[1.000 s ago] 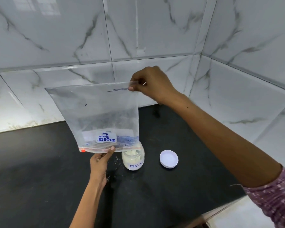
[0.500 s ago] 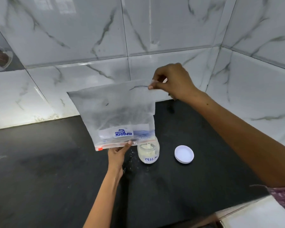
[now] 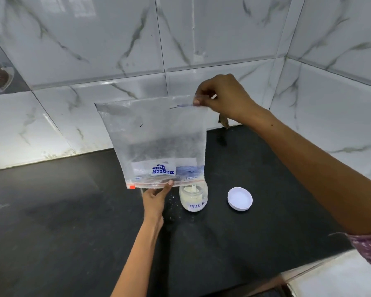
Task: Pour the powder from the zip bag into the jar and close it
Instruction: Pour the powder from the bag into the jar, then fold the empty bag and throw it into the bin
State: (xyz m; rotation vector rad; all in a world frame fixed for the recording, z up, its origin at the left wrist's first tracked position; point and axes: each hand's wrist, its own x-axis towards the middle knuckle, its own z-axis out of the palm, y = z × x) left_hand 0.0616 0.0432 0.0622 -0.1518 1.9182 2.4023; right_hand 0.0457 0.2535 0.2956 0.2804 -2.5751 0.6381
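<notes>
A clear zip bag [image 3: 154, 136] hangs upside down over the counter, its zip edge at the bottom. My right hand [image 3: 225, 97] pinches the bag's upper right corner. My left hand [image 3: 155, 197] grips the zip edge from below, just left of the jar. A thin stream of white powder falls from the bag's lower right opening into a small glass jar [image 3: 193, 198] labelled MILK, which holds white powder. The jar's white lid [image 3: 239, 198] lies flat on the counter to the right of the jar.
The black countertop [image 3: 73, 232] runs to marble-tiled walls [image 3: 201, 35] behind and at the right, forming a corner. A few grains of spilled powder [image 3: 172, 200] lie left of the jar. The counter's front edge [image 3: 291, 275] is at the lower right.
The camera view has shifted, so the bag, jar and lid sit further right in the frame. Both hands keep the same grip on the bag over the jar.
</notes>
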